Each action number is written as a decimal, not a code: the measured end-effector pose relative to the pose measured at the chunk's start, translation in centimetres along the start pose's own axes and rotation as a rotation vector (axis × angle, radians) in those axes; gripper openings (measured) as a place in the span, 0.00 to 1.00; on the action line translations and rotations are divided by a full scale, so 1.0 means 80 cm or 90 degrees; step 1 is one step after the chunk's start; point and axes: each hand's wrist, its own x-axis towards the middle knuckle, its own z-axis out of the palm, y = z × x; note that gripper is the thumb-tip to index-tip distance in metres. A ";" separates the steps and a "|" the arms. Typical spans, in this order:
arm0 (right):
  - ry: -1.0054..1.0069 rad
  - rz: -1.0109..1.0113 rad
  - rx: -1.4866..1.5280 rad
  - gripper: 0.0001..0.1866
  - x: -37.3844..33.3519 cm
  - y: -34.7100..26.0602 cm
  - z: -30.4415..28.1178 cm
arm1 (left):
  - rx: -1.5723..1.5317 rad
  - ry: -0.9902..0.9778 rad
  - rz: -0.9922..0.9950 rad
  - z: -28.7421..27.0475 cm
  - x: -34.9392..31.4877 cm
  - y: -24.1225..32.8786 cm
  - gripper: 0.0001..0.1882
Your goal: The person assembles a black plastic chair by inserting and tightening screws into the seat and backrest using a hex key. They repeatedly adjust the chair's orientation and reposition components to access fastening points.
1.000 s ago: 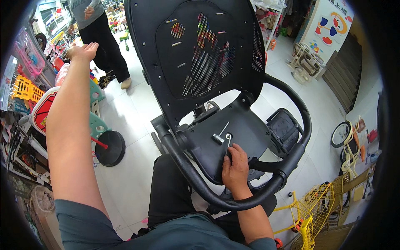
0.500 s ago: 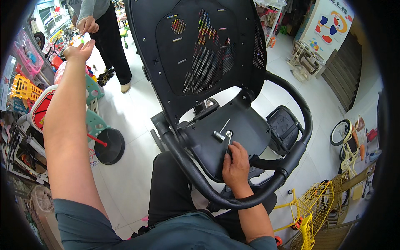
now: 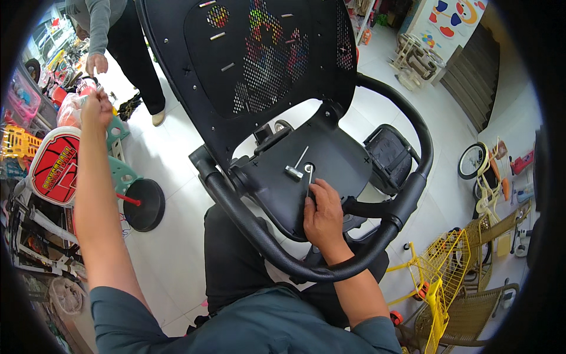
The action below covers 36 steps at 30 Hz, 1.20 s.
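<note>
My right hand (image 3: 323, 218) rests on the black seat (image 3: 265, 192) of a stroller-like child's seat. Its fingers are closed round the lower end of a slim metal wrench (image 3: 310, 179), whose ring end sits at a hole in the seat. Beside the wrench lies a short metal cylinder with a thin rod (image 3: 293, 172). Far to the left, my left arm is stretched out, and my left hand (image 3: 99, 109) has its fingers curled closed. What it holds, if anything, I cannot make out. Just beyond it is another person's hand (image 3: 96, 63), reaching down.
A black padded hoop bar (image 3: 253, 251) curves around the seat, and a perforated backrest (image 3: 206, 76) rises behind. A basketball board (image 3: 56, 168) and round black base (image 3: 144, 205) stand at left. Yellow wire cart (image 3: 451, 256), wicker chairs and a small bike (image 3: 486, 177) are at right.
My left hand has gone from open, palm up, to closed, and the other person's hand has come lower. The view has shifted; my right hand stays on the wrench.
</note>
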 end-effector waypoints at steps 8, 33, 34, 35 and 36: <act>-0.001 -0.007 0.006 0.18 0.000 0.001 0.000 | 0.090 -0.319 -0.405 -0.030 -0.384 -0.204 0.15; 0.042 -0.039 0.019 0.19 -0.001 0.001 -0.001 | 0.011 -0.591 -0.370 0.190 -0.601 -0.228 0.22; 0.040 -0.035 0.016 0.19 -0.001 0.002 -0.001 | 0.020 -0.590 -0.370 0.190 -0.600 -0.227 0.21; 0.037 -0.032 0.014 0.19 -0.001 0.002 -0.001 | 0.016 -0.597 -0.367 0.189 -0.600 -0.227 0.20; 0.036 -0.031 0.013 0.19 -0.001 0.002 0.000 | 0.022 -0.585 -0.390 0.188 -0.600 -0.227 0.19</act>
